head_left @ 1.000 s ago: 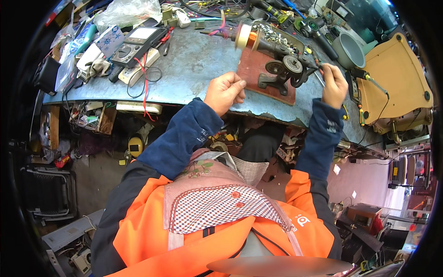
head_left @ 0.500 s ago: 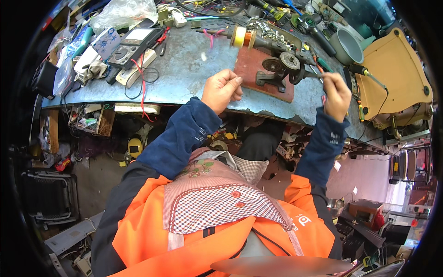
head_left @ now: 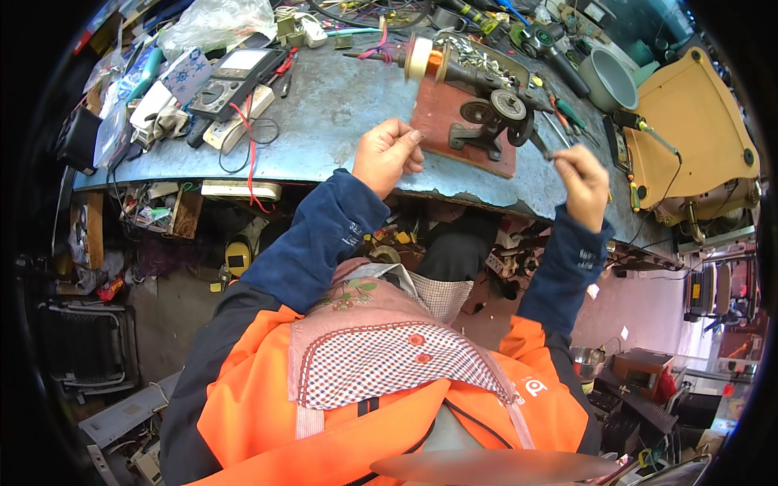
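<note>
Fingers of the left hand [head_left: 387, 158] are pressed together, whether on anything thin cannot be told, while those of the right hand [head_left: 583, 185] are clamped on the end of the crank [head_left: 540, 145]. Beneath both sets of fingers spreads the blue workbench [head_left: 344, 105]; just right of the left fingertips lies a red board [head_left: 438, 109], the dark geared winder [head_left: 496, 113] standing on it between the hands. Beyond the left fingers, slightly right, sits the winder's pale spool [head_left: 419, 59].

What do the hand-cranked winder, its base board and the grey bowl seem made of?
Winder: probably metal, dark, dull and cast-looking.
Base board: likely wood, painted red-brown, a flat slab.
Bowl: perhaps plastic, matte, without metallic shine.
</note>
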### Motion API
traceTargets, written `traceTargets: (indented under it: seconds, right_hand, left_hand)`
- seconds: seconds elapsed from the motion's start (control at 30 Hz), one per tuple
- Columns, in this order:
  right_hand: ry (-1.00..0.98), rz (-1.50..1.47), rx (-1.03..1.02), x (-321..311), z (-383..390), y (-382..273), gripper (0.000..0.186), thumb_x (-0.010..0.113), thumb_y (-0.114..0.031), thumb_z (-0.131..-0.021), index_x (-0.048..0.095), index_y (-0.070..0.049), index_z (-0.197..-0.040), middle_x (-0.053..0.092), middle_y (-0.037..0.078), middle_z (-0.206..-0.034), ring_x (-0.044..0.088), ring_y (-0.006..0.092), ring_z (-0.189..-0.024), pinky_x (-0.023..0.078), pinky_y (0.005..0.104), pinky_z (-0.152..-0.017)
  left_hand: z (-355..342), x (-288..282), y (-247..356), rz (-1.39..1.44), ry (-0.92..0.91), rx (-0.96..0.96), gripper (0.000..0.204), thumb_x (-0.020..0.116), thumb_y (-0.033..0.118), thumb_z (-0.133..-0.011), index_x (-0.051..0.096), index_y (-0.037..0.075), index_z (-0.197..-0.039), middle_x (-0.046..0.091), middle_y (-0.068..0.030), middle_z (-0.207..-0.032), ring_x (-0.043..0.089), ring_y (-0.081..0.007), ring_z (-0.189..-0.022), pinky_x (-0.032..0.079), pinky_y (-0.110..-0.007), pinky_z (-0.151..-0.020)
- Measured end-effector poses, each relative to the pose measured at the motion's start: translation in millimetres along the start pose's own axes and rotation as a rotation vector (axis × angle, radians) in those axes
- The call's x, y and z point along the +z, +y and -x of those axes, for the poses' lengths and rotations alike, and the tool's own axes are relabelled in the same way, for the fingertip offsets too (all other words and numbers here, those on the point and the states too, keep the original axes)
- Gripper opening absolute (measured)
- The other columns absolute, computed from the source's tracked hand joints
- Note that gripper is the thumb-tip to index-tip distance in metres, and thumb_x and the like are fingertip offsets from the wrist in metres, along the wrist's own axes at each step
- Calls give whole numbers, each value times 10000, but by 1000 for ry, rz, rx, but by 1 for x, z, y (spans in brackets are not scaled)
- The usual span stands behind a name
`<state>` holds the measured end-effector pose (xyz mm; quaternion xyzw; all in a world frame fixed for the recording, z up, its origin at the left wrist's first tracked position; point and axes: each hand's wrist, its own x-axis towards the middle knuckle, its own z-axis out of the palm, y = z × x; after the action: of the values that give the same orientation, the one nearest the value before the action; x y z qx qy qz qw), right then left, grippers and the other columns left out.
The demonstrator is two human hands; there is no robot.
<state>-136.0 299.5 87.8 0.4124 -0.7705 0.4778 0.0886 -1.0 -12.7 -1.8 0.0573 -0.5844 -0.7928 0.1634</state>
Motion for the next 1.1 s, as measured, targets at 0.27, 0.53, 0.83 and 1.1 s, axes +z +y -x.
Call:
traceTargets:
  seconds: [0.27,0.53,0.83,1.1]
  right_hand:
    - [311,228,106,33,-52,81,185,662,-140,-965,722,4,-1065,705,74,-872,651,174,-792,497,297,-726]
    - [-19,-65,120,10,20,12,98,621,-14,-929,702,32,-960,540,9,-763,499,99,-714,369,247,-639]
    - [303,95,165,40,-55,77,162,662,-145,-976,700,12,-961,601,30,-733,514,110,-663,418,286,-617]
    - [-48,-58,76,12,23,15,75,652,1,-895,682,42,-949,564,41,-795,510,125,-715,382,256,-649]
  left_hand:
    - [-3,3,3,-9,-15,2,149,602,164,-1021,625,39,-942,669,-44,-743,631,-111,-602,503,-243,-568]
    - [0,2,1,-32,-19,-1,143,608,162,-1017,628,38,-949,668,-41,-747,626,-106,-603,509,-245,-572]
    - [-4,3,-3,-62,-60,6,136,608,158,-1017,627,36,-958,664,-40,-754,623,-105,-622,524,-251,-596]
    - [-3,2,1,-87,-70,-3,133,611,154,-1016,628,37,-955,664,-35,-756,619,-97,-628,526,-252,-598]
